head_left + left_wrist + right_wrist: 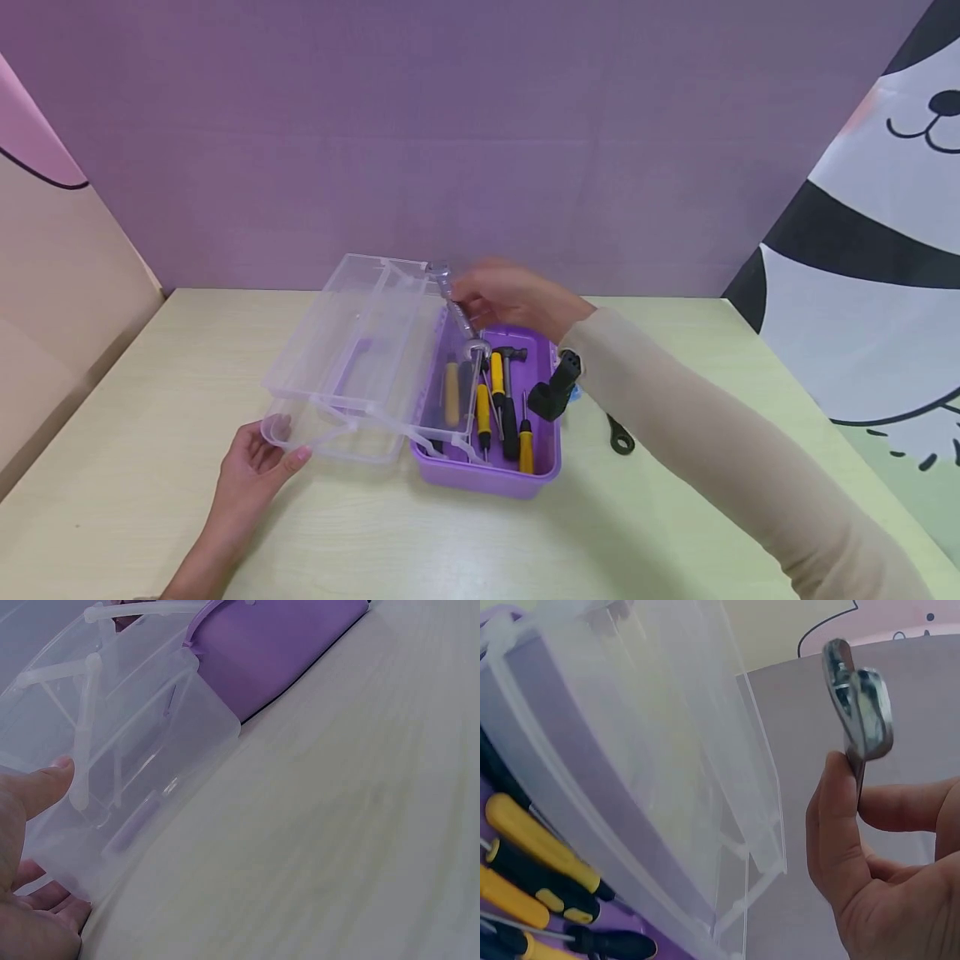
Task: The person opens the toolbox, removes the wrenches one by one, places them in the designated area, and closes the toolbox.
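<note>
Over the far side of a purple toolbox [487,483], my right hand [513,293] pinches a shiny metal wrench [459,317] between thumb and fingers. In the right wrist view one end of the wrench [874,716] points up, clear of the box. My left hand [251,471] holds the near left corner of the toolbox's clear plastic lid [390,321], thumb on one side and fingers on the other. The lid is swung out to the left. Inside the box lie several yellow-and-black screwdrivers [483,408] and a black-handled hammer [510,425].
A clear tray on hinged struts [435,446] partly covers the left side of the box. A black tool end with a ring hole [621,437] and something blue [575,392] lie on the table right of the box, partly hidden by the right arm. Behind stands a purple wall [450,150].
</note>
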A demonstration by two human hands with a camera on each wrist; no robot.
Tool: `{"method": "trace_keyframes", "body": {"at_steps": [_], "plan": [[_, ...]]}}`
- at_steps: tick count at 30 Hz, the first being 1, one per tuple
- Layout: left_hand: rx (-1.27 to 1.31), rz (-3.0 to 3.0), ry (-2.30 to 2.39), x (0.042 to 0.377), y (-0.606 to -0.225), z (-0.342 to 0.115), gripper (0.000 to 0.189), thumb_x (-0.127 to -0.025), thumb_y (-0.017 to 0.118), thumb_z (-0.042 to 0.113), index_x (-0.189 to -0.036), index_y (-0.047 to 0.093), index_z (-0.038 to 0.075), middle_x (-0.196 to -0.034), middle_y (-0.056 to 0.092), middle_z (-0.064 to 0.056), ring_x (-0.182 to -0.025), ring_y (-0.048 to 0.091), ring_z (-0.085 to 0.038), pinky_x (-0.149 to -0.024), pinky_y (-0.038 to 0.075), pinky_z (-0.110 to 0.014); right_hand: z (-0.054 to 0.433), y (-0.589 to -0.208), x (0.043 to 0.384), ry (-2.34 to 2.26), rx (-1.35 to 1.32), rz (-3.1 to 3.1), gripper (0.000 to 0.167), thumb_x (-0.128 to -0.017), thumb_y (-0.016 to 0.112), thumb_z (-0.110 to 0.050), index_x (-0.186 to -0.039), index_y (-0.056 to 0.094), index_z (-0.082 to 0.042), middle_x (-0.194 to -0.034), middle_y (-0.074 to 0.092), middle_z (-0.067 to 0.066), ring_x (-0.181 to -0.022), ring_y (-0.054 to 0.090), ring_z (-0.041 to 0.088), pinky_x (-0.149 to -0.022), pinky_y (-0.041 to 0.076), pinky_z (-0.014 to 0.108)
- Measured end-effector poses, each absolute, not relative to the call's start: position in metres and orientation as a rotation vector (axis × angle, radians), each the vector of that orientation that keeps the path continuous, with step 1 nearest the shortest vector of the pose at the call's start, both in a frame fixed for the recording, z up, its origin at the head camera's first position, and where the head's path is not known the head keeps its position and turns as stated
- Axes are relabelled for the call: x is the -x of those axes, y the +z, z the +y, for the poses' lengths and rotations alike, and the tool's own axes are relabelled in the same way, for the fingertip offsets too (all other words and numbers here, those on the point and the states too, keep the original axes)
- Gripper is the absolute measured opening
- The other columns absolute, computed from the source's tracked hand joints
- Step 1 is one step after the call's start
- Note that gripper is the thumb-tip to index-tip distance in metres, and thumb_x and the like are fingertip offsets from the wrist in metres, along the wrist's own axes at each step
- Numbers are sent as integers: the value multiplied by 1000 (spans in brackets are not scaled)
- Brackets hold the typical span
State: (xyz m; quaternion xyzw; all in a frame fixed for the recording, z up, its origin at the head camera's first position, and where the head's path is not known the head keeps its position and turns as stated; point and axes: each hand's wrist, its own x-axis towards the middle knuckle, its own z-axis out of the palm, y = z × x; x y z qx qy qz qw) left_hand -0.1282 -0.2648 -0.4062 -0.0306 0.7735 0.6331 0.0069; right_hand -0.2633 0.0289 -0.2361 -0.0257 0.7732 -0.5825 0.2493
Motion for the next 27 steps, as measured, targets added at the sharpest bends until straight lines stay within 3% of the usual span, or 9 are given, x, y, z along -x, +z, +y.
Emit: {"method": "trace_keyframes", "body": {"at_steps": [3, 13, 20, 27], "plan": [[90, 2424, 1982, 129, -406, -263, 71, -91, 65, 14, -141, 19, -8, -152, 22, -30, -140, 24, -44, -96, 34, 1, 38, -235, 262, -1561, 90, 2126, 18, -98, 47, -6, -112, 54, 3, -94, 55, 8, -86, 54, 22, -71, 54, 28], [116, 2432, 1995, 126, -405, -266, 71, -91, 65, 13, -140, 19, -10, -151, 24, -30, -140, 25, -44, -90, 34, 5, 56, -233, 259, -1570, 97, 2103, 11, -97, 47, -5, -92, 56, -1, -84, 55, 4, -80, 53, 19, -70, 52, 28], [153, 2434, 1968, 123, -405, -270, 73, -91, 65, 15, -142, 18, -8, -153, 21, -29, -141, 23, -41, -100, 34, -3, 66, -236, 258, -1524, 116, 2142, 15, -98, 45, -6, -104, 56, 4, -85, 58, 2, -83, 56, 19, -76, 55, 31], [152, 2428, 2001, 123, -405, -270, 71, -90, 66, 13, -140, 20, -9, -152, 23, -29, -141, 24, -42, -94, 34, 3, 83, -239, 257, -1480, 119, 2172, 22, -98, 43, -7, -114, 53, 7, -87, 60, 2, -82, 61, 16, -85, 56, 36]]}}
